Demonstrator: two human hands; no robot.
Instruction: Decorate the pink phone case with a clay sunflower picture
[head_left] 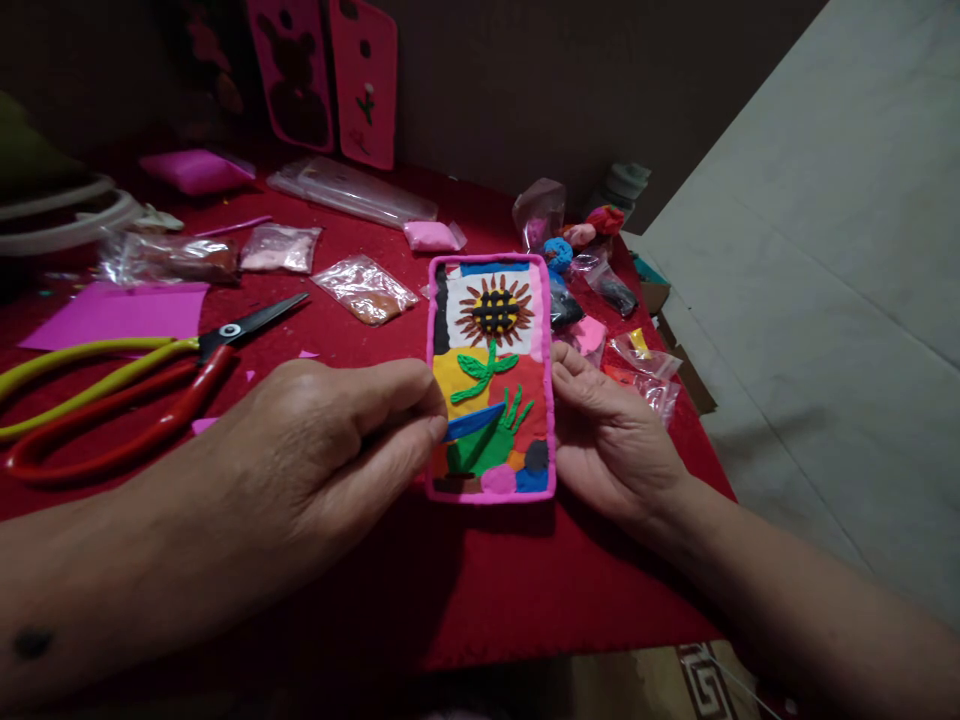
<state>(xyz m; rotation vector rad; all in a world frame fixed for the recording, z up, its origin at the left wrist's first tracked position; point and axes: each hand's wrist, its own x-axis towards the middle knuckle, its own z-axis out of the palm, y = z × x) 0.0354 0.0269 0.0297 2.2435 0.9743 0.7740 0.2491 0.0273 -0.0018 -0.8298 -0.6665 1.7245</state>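
Observation:
A small clay picture (pixel 491 375) with a pink rim shows a sunflower on a white patch, with green leaves and coloured patches below. My left hand (pixel 352 430) is closed on a thin blue tool (pixel 475 422), whose pointed end lies over the green patch. The rest of that tool is hidden in my fingers. At the picture's right edge, my right hand (pixel 611 430) grips it between thumb and fingers; some of those fingers are out of sight behind it.
Scissors (pixel 214 345) with yellow and red handles lie open at left on the red tablecloth (pixel 480 590). Behind are clay packets (pixel 365 290), a pink sheet (pixel 124 315) and upright pink phone cases (pixel 365 80). More clay (pixel 558 254) lies at right near the table edge.

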